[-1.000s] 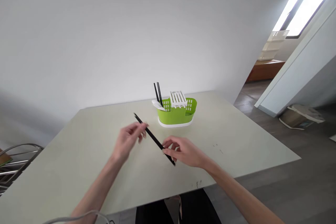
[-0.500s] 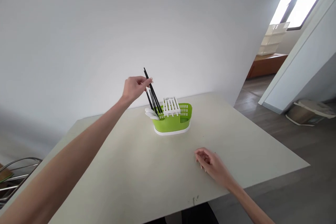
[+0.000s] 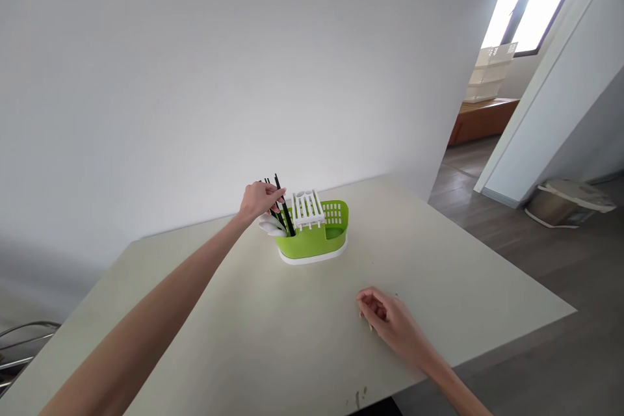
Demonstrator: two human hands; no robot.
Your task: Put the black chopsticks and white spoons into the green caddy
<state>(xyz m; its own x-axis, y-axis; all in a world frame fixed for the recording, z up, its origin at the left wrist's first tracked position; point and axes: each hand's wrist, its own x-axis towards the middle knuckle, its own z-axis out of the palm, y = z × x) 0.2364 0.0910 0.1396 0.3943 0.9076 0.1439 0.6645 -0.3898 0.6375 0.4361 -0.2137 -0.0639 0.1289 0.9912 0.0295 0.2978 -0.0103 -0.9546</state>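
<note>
Though two hands (image 3: 259, 199) (image 3: 387, 322), one green basket (image 3: 307, 245)

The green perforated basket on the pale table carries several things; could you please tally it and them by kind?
Green perforated basket: 1
White slotted rack: 1
Slender black chopsticks: at least 3, partly hidden
White spoon-shaped utensils: at least 2, overlapping
Total: at least 7

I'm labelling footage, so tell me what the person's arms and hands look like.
The left arm and right arm are bare as far as they show, with no sleeve or cable visible. The left hand and right hand are ungloved, and no watch or bracelet shows. Small rings or markings are hard to rule out.
</note>
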